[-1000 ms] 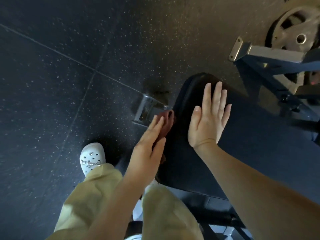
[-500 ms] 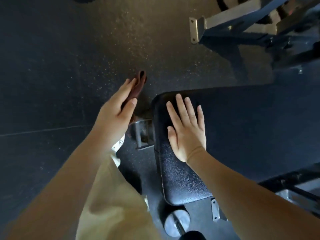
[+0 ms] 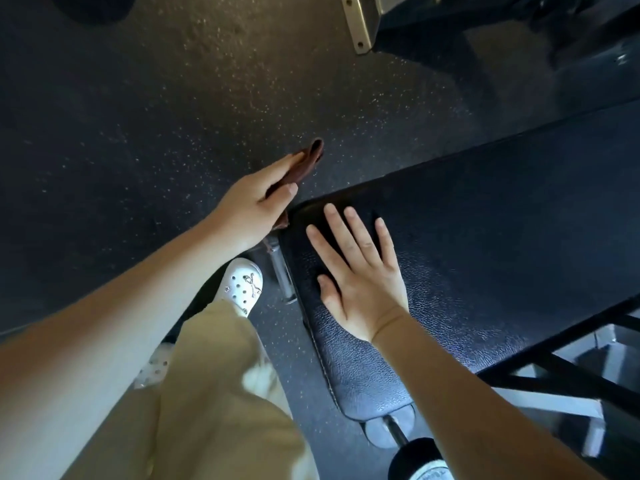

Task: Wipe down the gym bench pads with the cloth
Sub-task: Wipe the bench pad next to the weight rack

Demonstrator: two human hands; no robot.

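While left hand [image 3: 251, 207] pinches cloth [image 3: 306, 162] beside the pad [image 3: 485, 220], right hand [image 3: 360, 277] lies flat on it, fingers spread; the top probably awaits wiping.

Dim overall, with a blue-black cast. One warm pool of light falls on the speckled black rubber floor [image 3: 242, 64] at top centre and fades to near-black at the left side and upper-left corner.

The black textured vinyl surface [image 3: 485, 237] has a cool sheen on the grain at its near end; the far part is flat and dark.

The right hand [image 3: 360, 275] throws a soft shadow beside the thumb. The left hand [image 3: 252, 206] is well lit, but the dark brown folded cloth [image 3: 304, 164] it pinches shows little detail.

The centre is sharp. The beige trouser leg [image 3: 221, 393] is smeared, with a washed-out pale patch. The forearms are stretched and soft toward the bottom corners, and straight edges bow.
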